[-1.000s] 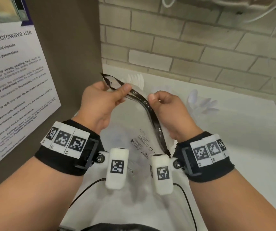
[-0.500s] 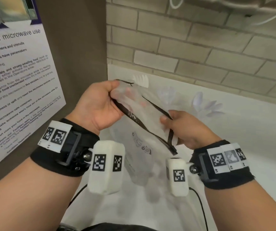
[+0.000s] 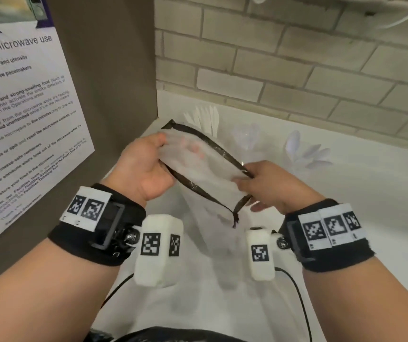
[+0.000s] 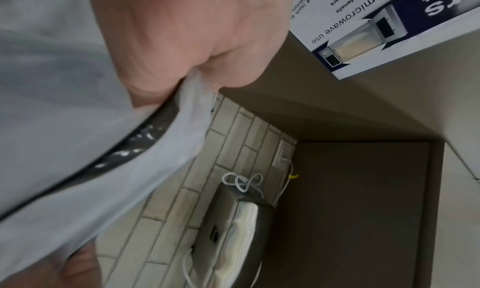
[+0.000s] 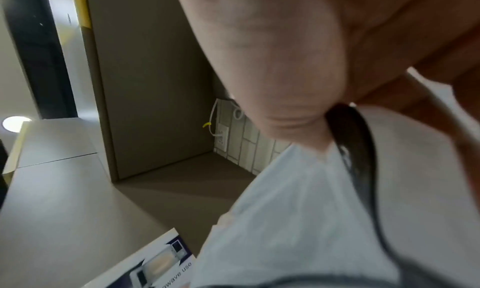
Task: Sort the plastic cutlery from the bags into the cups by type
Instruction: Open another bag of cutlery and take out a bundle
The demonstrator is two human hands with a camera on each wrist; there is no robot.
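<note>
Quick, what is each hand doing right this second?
Left hand: grips one side of the plastic bag at its open, dark-edged mouth.
Right hand: pinches the opposite side of that mouth.

A poster [image 3: 20,124] on the brown side panel reads "for microwave use", with partly legible lines below: "containers and utensils", "if you have pacemakers", "microwave-safe containers". Both wrist views show "microwave use" on it too.
</note>
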